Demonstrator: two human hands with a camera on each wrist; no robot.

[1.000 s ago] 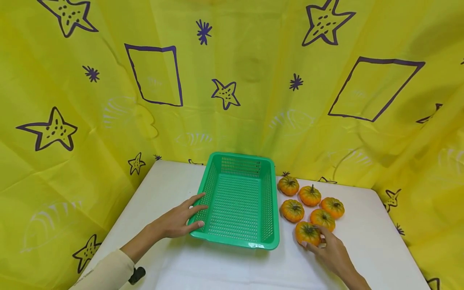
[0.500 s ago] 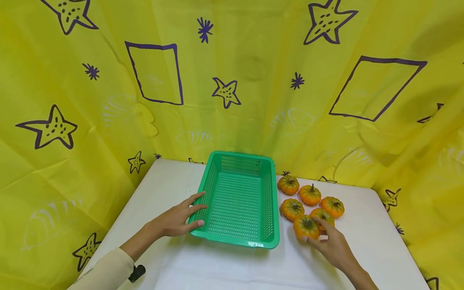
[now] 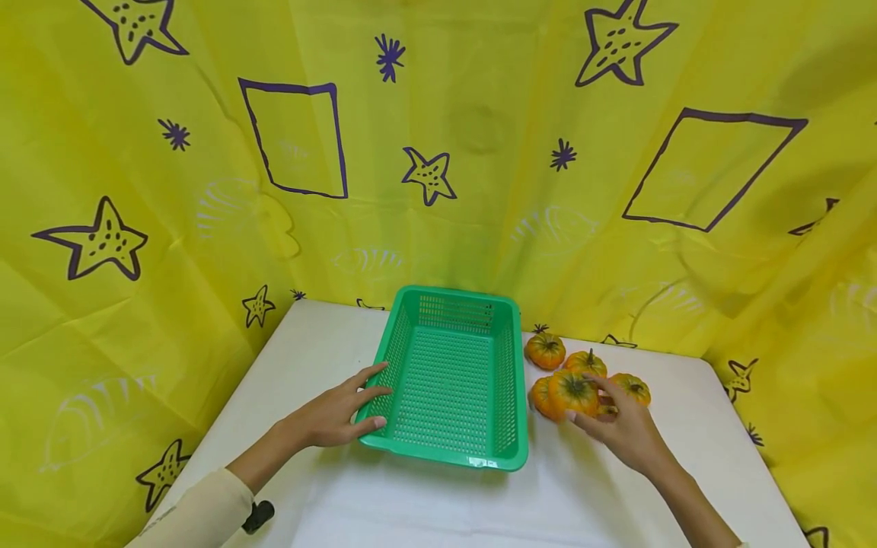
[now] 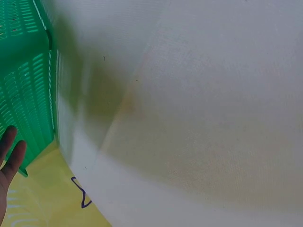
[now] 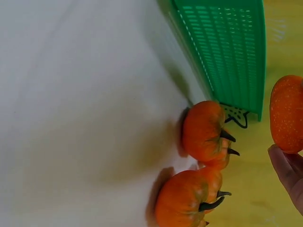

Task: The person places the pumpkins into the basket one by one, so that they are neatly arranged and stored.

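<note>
Raised and shifted toward the back since the earlier frame, one orange pumpkin (image 3: 572, 392) is pinched by the fingers (image 3: 607, 386) of the right hand (image 3: 630, 434), above the other pumpkins (image 3: 546, 352) and partly hiding them. White tabletop (image 3: 411, 511) runs back to a yellow curtain (image 3: 479, 129) printed with purple stars, which also rises at both sides. Left of the pumpkins stands a green basket (image 3: 438, 457); the left hand (image 3: 332, 416) rests at its rim, fingers spread wide
</note>
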